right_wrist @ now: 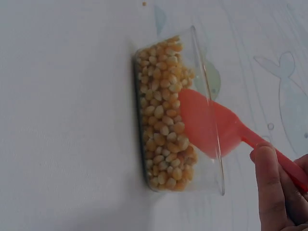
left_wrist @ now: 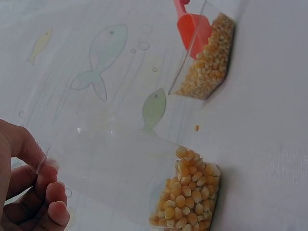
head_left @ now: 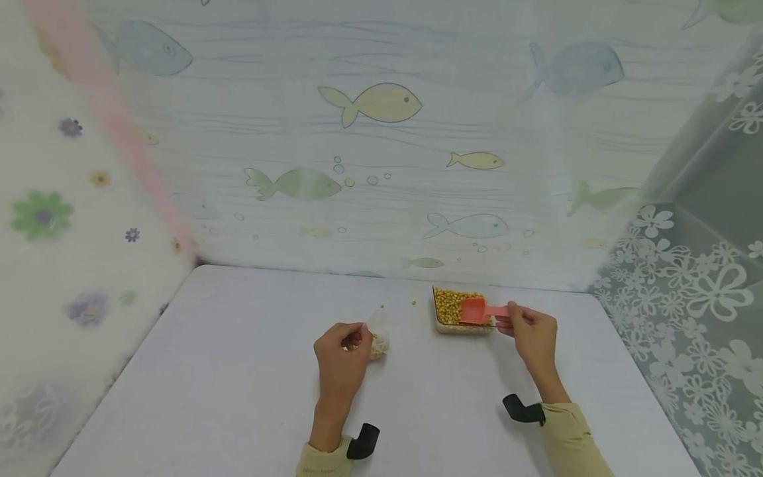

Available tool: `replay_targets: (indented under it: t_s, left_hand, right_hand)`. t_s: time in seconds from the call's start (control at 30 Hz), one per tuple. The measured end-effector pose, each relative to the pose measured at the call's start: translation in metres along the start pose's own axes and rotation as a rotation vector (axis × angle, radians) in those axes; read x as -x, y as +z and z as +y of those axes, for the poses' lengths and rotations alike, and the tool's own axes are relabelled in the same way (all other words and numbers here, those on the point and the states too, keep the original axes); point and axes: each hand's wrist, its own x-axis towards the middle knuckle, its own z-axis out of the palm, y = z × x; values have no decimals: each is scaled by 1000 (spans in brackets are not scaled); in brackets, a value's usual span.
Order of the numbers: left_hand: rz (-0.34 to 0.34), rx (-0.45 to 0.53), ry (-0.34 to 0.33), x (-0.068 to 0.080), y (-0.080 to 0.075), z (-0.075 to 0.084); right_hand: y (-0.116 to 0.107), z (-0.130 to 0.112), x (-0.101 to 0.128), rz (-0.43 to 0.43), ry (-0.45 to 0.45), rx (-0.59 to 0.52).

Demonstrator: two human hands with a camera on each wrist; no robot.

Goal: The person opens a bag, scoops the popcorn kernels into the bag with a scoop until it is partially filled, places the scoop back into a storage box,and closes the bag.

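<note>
My right hand (head_left: 533, 334) grips the handle of a small red scoop (head_left: 473, 310), whose bowl dips into corn kernels (right_wrist: 159, 115). These kernels fill much of a clear rectangular container (head_left: 463, 328) standing toward the back of the table. With thumb and fingertips, my left hand (head_left: 342, 354) pinches the top edge of a clear plastic bag (left_wrist: 110, 159). Corn kernels (left_wrist: 187, 192) fill the bottom of the bag, which stands on the table to the left of the container. From the head view, the left hand partly covers the bag.
A loose kernel (left_wrist: 197, 128) lies on the white table (head_left: 250, 371) between bag and container. Behind the table hangs a curtain (head_left: 369, 199) printed with fish, and a flowered sheet (head_left: 703, 331) runs along the right side.
</note>
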Motion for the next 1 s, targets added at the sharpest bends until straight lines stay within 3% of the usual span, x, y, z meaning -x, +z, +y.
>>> replay_targets:
  t_s: [0.13, 0.23, 0.63, 1.0]
  left_hand:
    - [-2, -2, -9, 0, -1, 0]
    - [-2, -3, -11, 0, -2, 1]
    - [5, 19, -41, 1, -3, 1]
    - [7, -1, -20, 0, -2, -2]
  right_hand:
    - [-2, 4, 0, -22, 150, -30]
    - [-3, 3, 1, -40, 215, -44]
    - [4, 5, 0, -118, 346, -178]
    - [-2, 10, -1, -155, 485, -335]
